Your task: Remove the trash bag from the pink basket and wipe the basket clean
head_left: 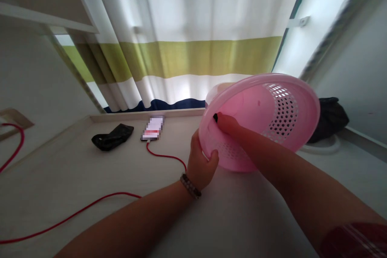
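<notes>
A pink plastic basket [242, 105] with round holes in its wall is tilted, its mouth toward me. My left hand [202, 165] is closed on the lower left of its rim, thumb on the near side, and a beaded bracelet [190, 186] circles that wrist. Inside the basket, my right hand [227, 123] is closed near the left wall. A small black bit [215, 117] shows at its fingertips, too little of it to name. The right forearm crosses the basket's mouth and covers part of the inside.
A phone [153, 126] with a red cable [166, 156] lies on the pale surface, left of the basket. Beside it is a folded black item [112, 137]. A black bag-like bundle [329, 119] sits behind the basket at right. A striped curtain [193, 56] hangs at the back.
</notes>
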`<state>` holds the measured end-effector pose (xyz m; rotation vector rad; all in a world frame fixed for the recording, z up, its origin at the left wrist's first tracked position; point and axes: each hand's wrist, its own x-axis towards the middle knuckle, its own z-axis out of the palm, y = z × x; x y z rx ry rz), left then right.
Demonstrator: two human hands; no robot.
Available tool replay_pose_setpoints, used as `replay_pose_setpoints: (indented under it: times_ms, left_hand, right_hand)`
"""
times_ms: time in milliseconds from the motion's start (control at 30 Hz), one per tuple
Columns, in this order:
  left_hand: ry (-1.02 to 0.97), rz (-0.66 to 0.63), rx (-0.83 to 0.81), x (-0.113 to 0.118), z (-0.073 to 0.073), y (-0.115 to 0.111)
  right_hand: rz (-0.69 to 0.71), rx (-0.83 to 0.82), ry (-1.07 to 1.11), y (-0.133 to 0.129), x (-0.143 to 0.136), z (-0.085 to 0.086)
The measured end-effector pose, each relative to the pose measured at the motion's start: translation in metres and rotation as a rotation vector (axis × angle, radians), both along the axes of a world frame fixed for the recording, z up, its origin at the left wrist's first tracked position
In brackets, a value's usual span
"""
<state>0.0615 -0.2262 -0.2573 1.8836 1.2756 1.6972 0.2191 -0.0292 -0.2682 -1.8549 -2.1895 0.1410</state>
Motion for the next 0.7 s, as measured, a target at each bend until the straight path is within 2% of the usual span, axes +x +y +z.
replay_pose_setpoints:
  times_ms: [67, 200, 400, 500, 700]
  left_hand:
    - [-0.01, -0.004, -0.057, 0.002, -0.001, 0.0]
    - [-0.002, -0.003, -0.063, 0.002, 0.0, 0.0]
    - [0.011, 0.01, -0.051, 0.003, 0.003, -0.001]
    - [0.011, -0.001, -0.038, 0.004, 0.003, -0.002]
    - [0.048, -0.034, 0.043, -0.001, -0.002, -0.006]
  right_hand:
    - [-0.016, -0.004, 0.028, 0.001, 0.001, -0.002]
    - [-0.046, -0.031, 0.069, 0.001, 0.0, 0.0]
    - [0.143, -0.049, -0.118, -0.011, -0.001, 0.005]
    - [0.227, -0.052, -0.174, -0.037, 0.002, 0.01]
    - [0.43, -0.091, -0.202, -0.11, 0.016, 0.026]
